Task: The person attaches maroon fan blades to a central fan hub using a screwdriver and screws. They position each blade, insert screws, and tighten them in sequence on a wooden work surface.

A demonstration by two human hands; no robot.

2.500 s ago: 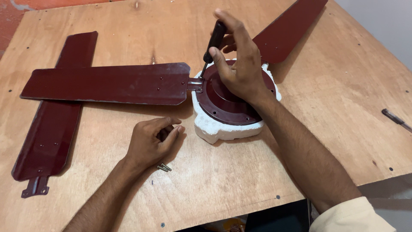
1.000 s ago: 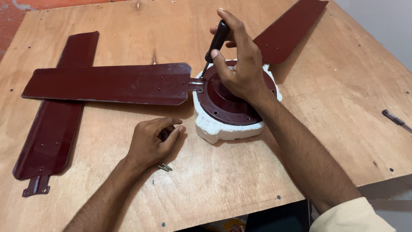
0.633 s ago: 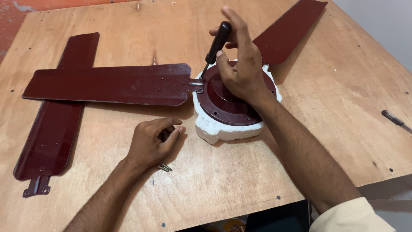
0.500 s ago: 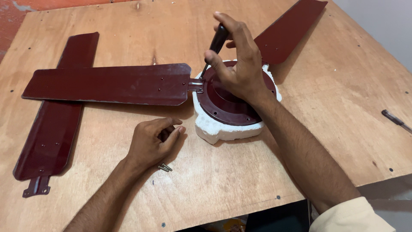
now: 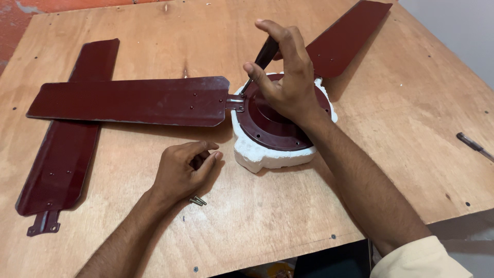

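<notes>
While the maroon fan motor (image 5: 280,121) sits in its white foam cradle (image 5: 257,154) on the plywood counter (image 5: 401,134), the right hand (image 5: 288,85) clamps a dark-handled screwdriver (image 5: 265,54) above the motor's left rim; the left hand (image 5: 180,172), loosely curled, rests just left of the cradle, beside loose screws (image 5: 198,201).

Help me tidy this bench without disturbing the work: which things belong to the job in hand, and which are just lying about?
In use:
right hand gripping a screwdriver
maroon fan motor on its white foam block
attached blade
left hand, curled beside loose screws

Lying about:
separate blade at the left
dark pen-like tool at the right edge
</notes>
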